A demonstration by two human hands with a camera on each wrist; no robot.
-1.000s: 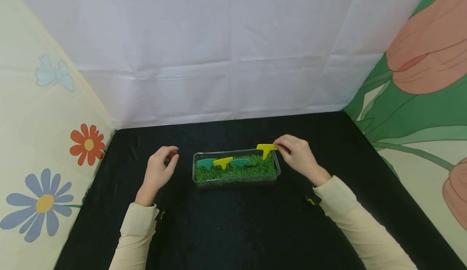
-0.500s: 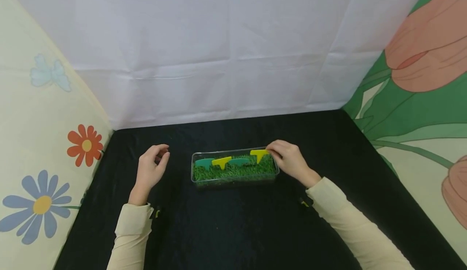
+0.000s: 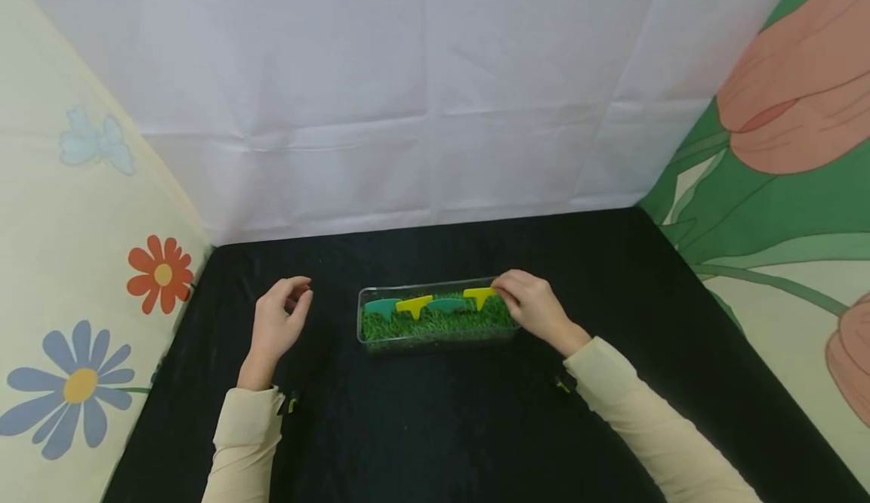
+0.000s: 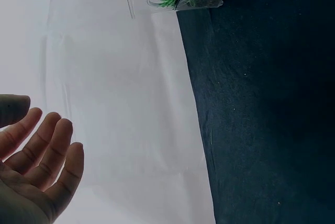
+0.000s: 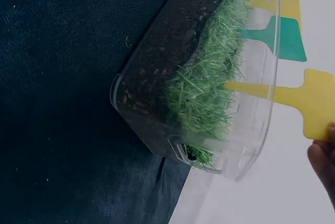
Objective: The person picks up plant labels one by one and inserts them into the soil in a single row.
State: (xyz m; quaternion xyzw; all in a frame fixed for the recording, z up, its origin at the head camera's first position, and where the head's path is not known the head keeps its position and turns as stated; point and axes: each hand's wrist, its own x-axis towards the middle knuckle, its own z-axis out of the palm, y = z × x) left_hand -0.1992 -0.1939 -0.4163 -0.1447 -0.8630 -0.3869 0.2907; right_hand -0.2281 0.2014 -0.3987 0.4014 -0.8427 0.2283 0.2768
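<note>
My right hand (image 3: 533,305) pinches the right end of a yellow T-shaped plant label (image 5: 317,103). The label's pointed stem reaches down to the green grass (image 5: 207,88) in a clear plastic box (image 3: 435,334). Left of it, a green label (image 3: 446,304), a second yellow label (image 3: 414,306) and another green label (image 3: 383,307) stand in a row in the grass. My left hand (image 3: 277,320) hovers left of the box, fingers loosely bent and holding nothing. In the left wrist view, its fingers (image 4: 44,150) are apart from everything.
Dark soil (image 5: 152,72) shows through the box wall under the grass. A black cloth (image 3: 421,427) covers the table, with a white cloth (image 3: 340,95) hanging behind. Flower-printed panels stand at the left (image 3: 81,299) and right (image 3: 782,208).
My right hand has moved left and down, lowering the yellow label from above the box's right end to the grass. The left hand has drifted slightly left.
</note>
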